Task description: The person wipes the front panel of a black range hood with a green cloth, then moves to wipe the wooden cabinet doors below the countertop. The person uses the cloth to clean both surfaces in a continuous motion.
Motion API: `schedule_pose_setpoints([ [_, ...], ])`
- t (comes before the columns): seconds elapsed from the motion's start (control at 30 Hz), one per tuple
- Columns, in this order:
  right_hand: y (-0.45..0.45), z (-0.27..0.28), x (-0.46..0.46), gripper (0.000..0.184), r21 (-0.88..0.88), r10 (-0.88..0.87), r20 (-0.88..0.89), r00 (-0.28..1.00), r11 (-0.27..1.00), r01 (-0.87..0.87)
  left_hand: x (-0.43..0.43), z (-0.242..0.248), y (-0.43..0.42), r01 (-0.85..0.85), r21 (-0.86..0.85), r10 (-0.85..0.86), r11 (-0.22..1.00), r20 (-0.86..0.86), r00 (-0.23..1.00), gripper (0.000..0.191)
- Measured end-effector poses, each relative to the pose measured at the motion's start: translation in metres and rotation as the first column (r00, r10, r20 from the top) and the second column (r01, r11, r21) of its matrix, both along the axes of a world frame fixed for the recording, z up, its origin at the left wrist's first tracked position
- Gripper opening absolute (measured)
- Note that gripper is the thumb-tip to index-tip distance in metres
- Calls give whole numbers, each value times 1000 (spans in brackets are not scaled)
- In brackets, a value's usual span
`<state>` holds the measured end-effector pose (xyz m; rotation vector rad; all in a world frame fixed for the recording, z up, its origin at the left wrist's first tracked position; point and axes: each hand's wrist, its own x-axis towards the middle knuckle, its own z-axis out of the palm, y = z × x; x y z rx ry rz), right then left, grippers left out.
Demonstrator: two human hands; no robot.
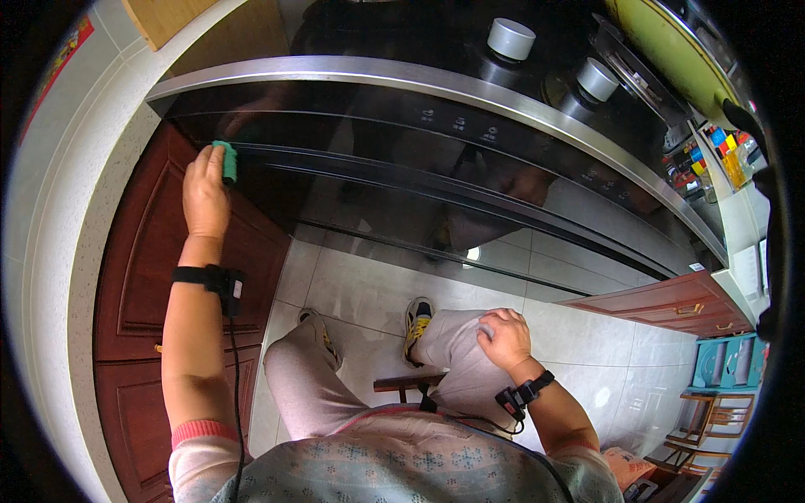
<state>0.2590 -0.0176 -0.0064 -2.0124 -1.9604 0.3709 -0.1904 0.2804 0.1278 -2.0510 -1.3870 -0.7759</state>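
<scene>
A green sponge or scouring pad (225,161) is gripped in my left hand (208,192). The hand reaches out to the left end of a glossy black integrated stove (377,148), and the pad is at its dark front panel beside the cabinet edge; whether it presses on the panel I cannot tell. My right hand (507,336) lies on my right knee with fingers spread, holding nothing. A steel trim strip (352,68) runs along the stove's top front edge. Touch icons show on the black front, which reflects my arm and legs.
Dark red wooden cabinet doors (151,251) stand at my left, under a pale stone countertop (82,276). Two silver knobs (511,39) and a green pan (673,56) are on the stove top. Seasoning bottles (729,157) stand at right, wooden chairs (710,418) behind them.
</scene>
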Motion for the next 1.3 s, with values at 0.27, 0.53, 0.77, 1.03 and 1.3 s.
schedule_pose_setpoints([
  [0.27,-5,-2,2,21,24,4,-22,1000,1000,-3,-3,-8,15,-139,-31,142,990,219,965,43],
  [0.53,-6,-2,2,22,25,9,-33,999,1000,-9,101,-6,-44,35,-84,-7,996,314,950,50],
  [0.77,-8,-3,2,24,28,6,-28,1000,1000,-6,214,5,-107,272,-163,-195,948,376,906,51],
  [1.03,-5,3,-3,21,10,22,-13,1000,1000,-22,272,7,-132,458,-227,-360,859,367,858,53],
  [1.3,-7,2,-4,20,20,-3,17,1000,1000,2,244,4,-117,518,-185,-493,835,166,854,50],
])
